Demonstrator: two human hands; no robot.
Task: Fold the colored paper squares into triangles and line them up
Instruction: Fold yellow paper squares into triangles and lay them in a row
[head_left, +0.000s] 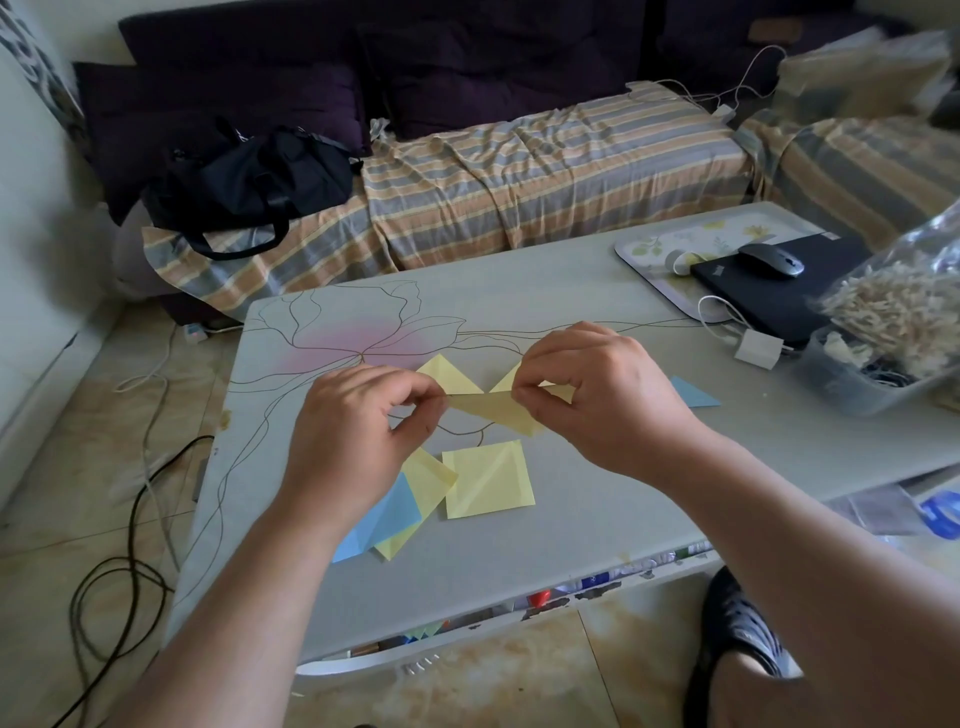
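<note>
Held above the grey table (571, 509) between both hands – a thin yellow paper triangle (493, 410), long edge uppermost, left hand (358, 431) pinching one corner with curled thumb and forefinger, right hand (587, 395) pinching the other. Behind it, flat on the tabletop, two folded yellow triangles (452, 376), the right one mostly hidden by fingers. Nearer, a creased yellow square (488, 478) beside a loose overlap of yellow and blue sheets (395, 514), partly covered by the left wrist. Far right, a blue triangle (693, 394) – one corner cut off behind the right hand
</note>
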